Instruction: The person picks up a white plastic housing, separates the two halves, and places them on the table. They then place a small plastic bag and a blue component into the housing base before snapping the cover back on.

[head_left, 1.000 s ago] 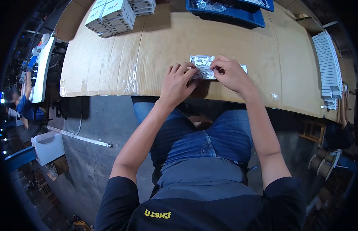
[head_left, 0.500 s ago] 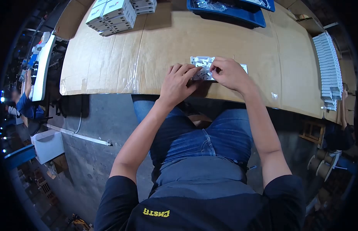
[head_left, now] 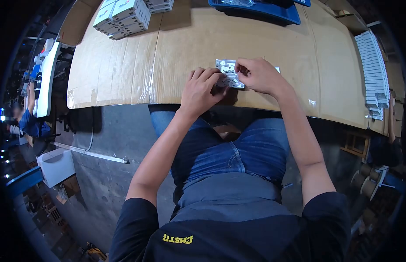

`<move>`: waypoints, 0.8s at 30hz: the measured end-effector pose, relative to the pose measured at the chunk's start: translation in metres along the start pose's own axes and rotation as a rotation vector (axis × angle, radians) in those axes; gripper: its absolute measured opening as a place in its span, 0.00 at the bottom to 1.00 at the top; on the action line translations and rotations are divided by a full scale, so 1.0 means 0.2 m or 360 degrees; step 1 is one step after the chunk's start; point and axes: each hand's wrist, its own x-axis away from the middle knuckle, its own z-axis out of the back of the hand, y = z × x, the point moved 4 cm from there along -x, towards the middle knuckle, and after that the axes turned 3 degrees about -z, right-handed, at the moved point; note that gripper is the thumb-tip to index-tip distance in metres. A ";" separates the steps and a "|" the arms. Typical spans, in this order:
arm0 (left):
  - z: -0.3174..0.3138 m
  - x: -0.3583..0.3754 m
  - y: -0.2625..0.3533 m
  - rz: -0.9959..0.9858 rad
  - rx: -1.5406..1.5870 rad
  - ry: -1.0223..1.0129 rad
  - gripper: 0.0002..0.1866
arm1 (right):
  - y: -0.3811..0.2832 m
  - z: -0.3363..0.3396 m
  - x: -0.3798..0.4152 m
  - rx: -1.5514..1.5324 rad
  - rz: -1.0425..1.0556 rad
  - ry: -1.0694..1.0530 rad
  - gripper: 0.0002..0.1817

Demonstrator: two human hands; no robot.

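Note:
A flat white plastic housing (head_left: 231, 83) with small parts inside lies near the front edge of the cardboard-covered table. My left hand (head_left: 201, 91) grips its left side, fingertips over the rim and thumb along the near edge. Above its right half, my right hand (head_left: 259, 76) is closed in a pinch, with index finger and thumb together. Whatever sits between those fingertips is too small to make out. A second white piece (head_left: 277, 69) shows partly behind my right hand, which hides most of it.
Stacked white boxes (head_left: 124, 16) stand at the back left of the cardboard-covered table (head_left: 198, 43). Blue bins (head_left: 259, 14) holding clear plastic bags are at the back. A long stack of white housings (head_left: 372, 70) lines the right edge. Another person (head_left: 30, 120) works at the far left.
My right hand has lifted slightly away from the housing's middle and turned, still pinched. The left hand stays at the left side. The whole view has shifted a little.

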 end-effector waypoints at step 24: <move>-0.01 0.00 0.00 0.0014 -0.0028 -0.0091 0.21 | 0.10 0.10 -0.03 -0.0265 0.0112 0.0215 0.10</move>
